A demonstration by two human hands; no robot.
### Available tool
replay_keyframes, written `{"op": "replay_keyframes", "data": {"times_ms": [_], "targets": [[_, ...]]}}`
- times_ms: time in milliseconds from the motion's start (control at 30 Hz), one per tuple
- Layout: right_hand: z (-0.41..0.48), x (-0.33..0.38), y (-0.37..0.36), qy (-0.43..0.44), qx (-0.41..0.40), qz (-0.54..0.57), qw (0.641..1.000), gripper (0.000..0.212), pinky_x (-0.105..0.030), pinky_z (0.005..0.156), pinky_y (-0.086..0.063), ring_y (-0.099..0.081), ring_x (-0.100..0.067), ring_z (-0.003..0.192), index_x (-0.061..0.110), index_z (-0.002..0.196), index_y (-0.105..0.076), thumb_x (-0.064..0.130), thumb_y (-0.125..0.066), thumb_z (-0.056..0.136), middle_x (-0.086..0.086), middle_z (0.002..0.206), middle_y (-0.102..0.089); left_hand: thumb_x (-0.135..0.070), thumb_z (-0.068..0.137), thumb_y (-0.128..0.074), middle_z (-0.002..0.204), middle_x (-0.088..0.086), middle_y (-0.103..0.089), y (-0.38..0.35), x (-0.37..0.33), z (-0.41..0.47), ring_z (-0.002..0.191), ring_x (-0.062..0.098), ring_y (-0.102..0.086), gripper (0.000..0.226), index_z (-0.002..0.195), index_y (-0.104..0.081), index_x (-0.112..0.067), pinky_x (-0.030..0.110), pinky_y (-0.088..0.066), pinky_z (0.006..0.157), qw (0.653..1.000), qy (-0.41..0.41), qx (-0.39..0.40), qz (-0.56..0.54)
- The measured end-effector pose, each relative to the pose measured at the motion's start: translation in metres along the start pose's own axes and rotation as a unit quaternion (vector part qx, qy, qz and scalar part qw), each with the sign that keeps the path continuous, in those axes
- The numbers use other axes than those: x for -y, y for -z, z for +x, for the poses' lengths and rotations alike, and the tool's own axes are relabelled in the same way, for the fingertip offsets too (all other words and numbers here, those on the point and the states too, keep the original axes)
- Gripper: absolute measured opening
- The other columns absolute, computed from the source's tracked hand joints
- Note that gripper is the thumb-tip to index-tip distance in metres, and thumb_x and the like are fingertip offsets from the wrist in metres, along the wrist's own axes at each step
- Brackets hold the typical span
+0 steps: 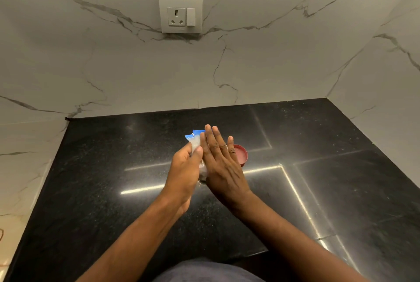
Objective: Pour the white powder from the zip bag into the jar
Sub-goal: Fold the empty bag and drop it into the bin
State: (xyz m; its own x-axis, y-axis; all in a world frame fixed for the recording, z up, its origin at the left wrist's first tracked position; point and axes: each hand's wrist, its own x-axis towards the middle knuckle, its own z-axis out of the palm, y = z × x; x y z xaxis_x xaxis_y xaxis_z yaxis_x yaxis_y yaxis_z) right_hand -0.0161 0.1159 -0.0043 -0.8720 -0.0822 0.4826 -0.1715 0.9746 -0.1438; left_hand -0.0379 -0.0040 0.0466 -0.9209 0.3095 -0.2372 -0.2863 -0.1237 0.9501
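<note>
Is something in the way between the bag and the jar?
Can't tell. The left hand holds the zip bag, the flat right hand against it. The jar is hidden. Only a red lid shows, behind the right hand.

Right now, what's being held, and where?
The zip bag, gripped by the left hand at its lower part; the right hand lies flat, fingers extended, against it.

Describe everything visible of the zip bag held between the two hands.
The clear plastic zip bag with a blue top strip is held upright above the black speckled stone counter. Whitish contents show through its crumpled film. The left hand grips its left side, thumb on the front; the right hand lies flat against its right side, fingers extended. Most of its lower part is hidden between the hands. Whether the blue zip end is open cannot be told.
</note>
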Motion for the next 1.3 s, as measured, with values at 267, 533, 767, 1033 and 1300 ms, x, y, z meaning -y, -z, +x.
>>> {"op": "replay_keyframes", "data": {"times_ms": [267, 533, 767, 1033, 1300], "targets": [[-0.012, -0.002, 0.046, -0.253, 0.049, 0.576, 0.776, 0.087, -0.022, 0.095, -0.056, -0.060, 0.001, 0.128, 0.025, 0.161, -0.030, 0.024, -0.076, 0.087, 0.004, 0.154, -0.049, -0.021, 0.111, -0.051, 0.108, 0.004, -0.083, 0.029, -0.016, 0.010, 0.099, 0.022, -0.081, 0.020, 0.122, -0.067, -0.026, 0.034, -0.067, 0.074, 0.997, 0.053, 0.026, -0.051], [0.008, -0.026, 0.043, -0.376, 0.103, 0.729, 0.563, 0.040, -0.053, 0.089, -0.062, -0.073, -0.040, 0.109, 0.004, 0.128, -0.068, 0.003, -0.076, 0.089, -0.020, 0.121, -0.075, -0.023, 0.078, -0.086, 0.097, 0.004, -0.085, 0.020, -0.013, -0.003, 0.088, 0.029, -0.083, 0.057, 0.128, -0.058, -0.022, 0.040, -0.068, 0.064, 0.997, 0.070, 0.017, 0.005], [-0.007, -0.026, 0.038, -0.103, 0.049, 0.572, 0.813, 0.032, -0.039, 0.101, -0.058, -0.070, -0.024, 0.121, 0.006, 0.119, -0.077, -0.008, -0.068, 0.091, -0.008, 0.131, -0.073, -0.014, 0.105, -0.058, 0.100, 0.019, -0.082, 0.021, -0.003, -0.024, 0.079, 0.022, -0.081, 0.030, 0.126, -0.069, 0.005, 0.031, -0.068, 0.065, 0.977, 0.147, 0.006, -0.155], [-0.016, -0.012, 0.027, 0.131, 0.036, 0.337, 0.932, 0.046, -0.029, 0.108, -0.047, -0.058, -0.021, 0.134, 0.021, 0.124, -0.075, -0.004, -0.076, 0.086, -0.007, 0.154, -0.054, -0.017, 0.086, -0.077, 0.121, 0.018, -0.079, 0.044, 0.002, -0.053, 0.111, 0.029, -0.078, 0.029, 0.113, -0.081, -0.006, 0.034, -0.066, 0.087, 0.987, 0.079, -0.003, -0.140], [-0.029, 0.036, 0.022, -0.270, 0.247, 0.735, 0.571, 0.058, -0.047, 0.096, -0.060, -0.071, -0.035, 0.114, 0.023, 0.140, -0.062, 0.044, -0.074, 0.087, -0.007, 0.122, -0.074, 0.002, 0.094, -0.071, 0.107, 0.010, -0.083, 0.099, 0.007, -0.067, 0.096, 0.022, -0.082, 0.032, 0.124, -0.072, -0.009, 0.024, -0.064, 0.067, 0.983, 0.026, -0.135, -0.119]]}}
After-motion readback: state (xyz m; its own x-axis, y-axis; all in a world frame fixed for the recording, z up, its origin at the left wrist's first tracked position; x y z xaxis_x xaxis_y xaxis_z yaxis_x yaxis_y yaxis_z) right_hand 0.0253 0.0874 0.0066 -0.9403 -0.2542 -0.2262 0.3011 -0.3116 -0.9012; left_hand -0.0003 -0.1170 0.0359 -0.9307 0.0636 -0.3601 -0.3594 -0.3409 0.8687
